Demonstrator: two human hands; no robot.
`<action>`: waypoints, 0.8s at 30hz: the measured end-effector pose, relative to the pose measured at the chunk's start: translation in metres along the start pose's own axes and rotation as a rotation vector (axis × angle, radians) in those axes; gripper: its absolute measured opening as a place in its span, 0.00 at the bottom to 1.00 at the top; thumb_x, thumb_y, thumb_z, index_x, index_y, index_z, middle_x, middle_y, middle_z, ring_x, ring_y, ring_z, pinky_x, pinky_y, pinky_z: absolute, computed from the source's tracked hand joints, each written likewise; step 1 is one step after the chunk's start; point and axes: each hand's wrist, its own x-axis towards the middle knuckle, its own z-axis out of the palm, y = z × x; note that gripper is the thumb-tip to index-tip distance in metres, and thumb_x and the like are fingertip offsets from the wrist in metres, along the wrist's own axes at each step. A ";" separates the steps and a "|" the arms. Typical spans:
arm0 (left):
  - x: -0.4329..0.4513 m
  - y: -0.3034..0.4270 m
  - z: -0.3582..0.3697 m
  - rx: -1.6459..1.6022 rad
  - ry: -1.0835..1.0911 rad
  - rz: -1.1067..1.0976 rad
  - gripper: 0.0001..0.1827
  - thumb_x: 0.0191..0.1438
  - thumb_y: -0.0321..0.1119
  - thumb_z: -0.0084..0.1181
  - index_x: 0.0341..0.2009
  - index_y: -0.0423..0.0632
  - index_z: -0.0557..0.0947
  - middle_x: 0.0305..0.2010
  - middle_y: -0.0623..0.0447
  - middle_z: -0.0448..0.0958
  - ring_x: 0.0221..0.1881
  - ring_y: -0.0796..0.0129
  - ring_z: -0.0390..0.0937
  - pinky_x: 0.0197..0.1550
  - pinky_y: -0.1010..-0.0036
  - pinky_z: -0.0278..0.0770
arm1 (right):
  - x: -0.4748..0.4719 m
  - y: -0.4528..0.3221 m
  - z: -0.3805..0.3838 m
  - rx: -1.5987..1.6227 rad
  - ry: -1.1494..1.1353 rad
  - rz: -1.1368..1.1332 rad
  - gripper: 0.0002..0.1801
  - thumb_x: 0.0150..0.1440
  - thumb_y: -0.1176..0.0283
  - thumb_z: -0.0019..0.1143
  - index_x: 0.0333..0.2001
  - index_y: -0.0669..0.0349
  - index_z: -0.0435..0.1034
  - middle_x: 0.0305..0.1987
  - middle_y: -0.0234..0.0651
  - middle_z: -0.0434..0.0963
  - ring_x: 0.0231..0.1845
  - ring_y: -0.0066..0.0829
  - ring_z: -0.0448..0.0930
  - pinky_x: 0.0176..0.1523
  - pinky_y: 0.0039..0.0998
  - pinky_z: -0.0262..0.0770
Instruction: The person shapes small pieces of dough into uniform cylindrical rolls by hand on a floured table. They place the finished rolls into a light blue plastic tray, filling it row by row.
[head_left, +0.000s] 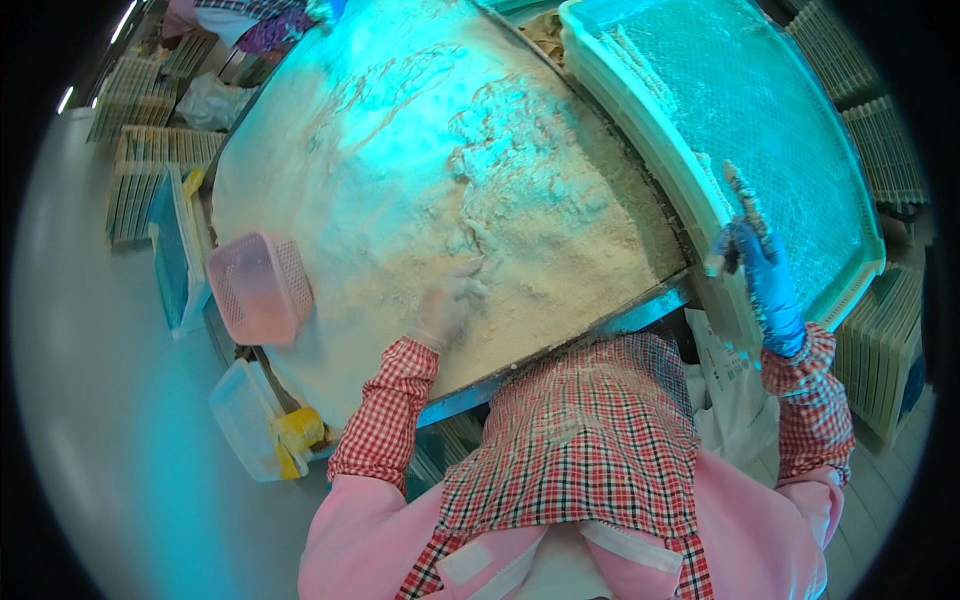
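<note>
My left hand (448, 304), in a pale, powder-dusted glove and blurred, reaches into the heap of whitish powder (360, 225) on a large metal-edged table. Whether it holds anything cannot be told. Clumpy, powder-coated material (517, 142) lies in the heap beyond it. On the other side, my right hand (757, 259), in a blue glove, is over the near side wall of a large pale plastic mesh tray (645, 127). A long, narrow, powder-coated shape points up from this hand; whether it is a held piece or a coated finger is unclear.
A pink perforated basket (292, 289) rests on the table's left edge. Below it are a clear plastic tub (247, 420) and a yellow-wrapped handle (298, 429). Stacked slatted trays (881, 345) stand at both sides. A white bag (731, 382) is below the mesh tray. Another person (255, 19) is at the far left.
</note>
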 end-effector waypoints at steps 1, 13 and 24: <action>-0.004 -0.003 -0.005 -0.138 -0.015 -0.187 0.11 0.53 0.27 0.52 0.42 0.41 0.78 0.46 0.46 0.78 0.46 0.59 0.77 0.51 0.68 0.72 | 0.001 0.005 0.011 0.029 -0.030 -0.017 0.25 0.67 0.69 0.36 0.68 0.51 0.53 0.31 0.29 0.75 0.27 0.18 0.72 0.32 0.19 0.68; -0.026 0.006 0.000 -0.365 0.364 -0.622 0.12 0.54 0.33 0.55 0.42 0.44 0.82 0.29 0.48 0.80 0.28 0.55 0.78 0.33 0.67 0.76 | 0.054 0.115 0.160 -0.615 -0.097 -0.477 0.36 0.53 0.68 0.57 0.66 0.50 0.55 0.50 0.49 0.72 0.46 0.49 0.74 0.45 0.44 0.73; -0.057 0.020 0.002 0.364 0.176 -0.298 0.11 0.51 0.36 0.54 0.37 0.45 0.82 0.37 0.45 0.79 0.38 0.52 0.76 0.41 0.61 0.75 | 0.018 0.125 0.236 -0.959 -0.321 -0.659 0.18 0.51 0.68 0.59 0.46 0.58 0.71 0.44 0.39 0.71 0.44 0.39 0.72 0.42 0.38 0.72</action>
